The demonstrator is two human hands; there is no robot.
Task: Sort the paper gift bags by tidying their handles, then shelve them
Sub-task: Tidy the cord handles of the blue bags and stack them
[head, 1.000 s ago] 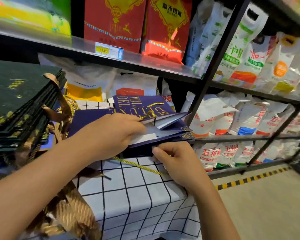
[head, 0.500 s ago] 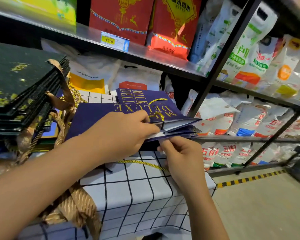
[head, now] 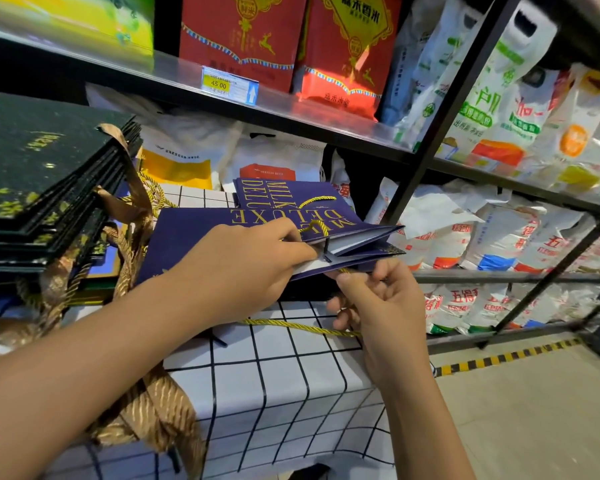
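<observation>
- At nine o'clock, the dark stack (head: 39, 174) of green bags leans with its edges fanned, ribbon handles (head: 129, 271) spilling under it. A bump from the left forearm could, I judge, slide the top bags off.
- Low at seven o'clock, more ribbon (head: 153, 414) hangs over the edge of the grid bag (head: 267, 382); it could catch on an arm and drag the pile.
- Just left of centre, the left hand (head: 243, 268) presses on the blue bag (head: 194, 233), fingertips pinching the paper at its open mouth beside the upper cord (head: 314, 228). If the press eases, the bag may slip sideways off the grid bag beneath.
- Behind it, at twelve o'clock, a second blue bag (head: 274, 194) lies flat with its cord loop on top, untucked; stacking onto it now could trap that loop.
- Right of centre, the right hand (head: 378, 306) curls at the mouth's lower edge, thumb and forefinger pinching what looks like the lower cord (head: 302, 327), which trails loose to the left across the grid bag. A hard tug could tear the cord's hole or knot, or crease the lip.
- At three o'clock, the shelf post (head: 440, 112) stands near the bag's open mouth; swinging the bag toward the shelf could snag the flaps on it.
</observation>
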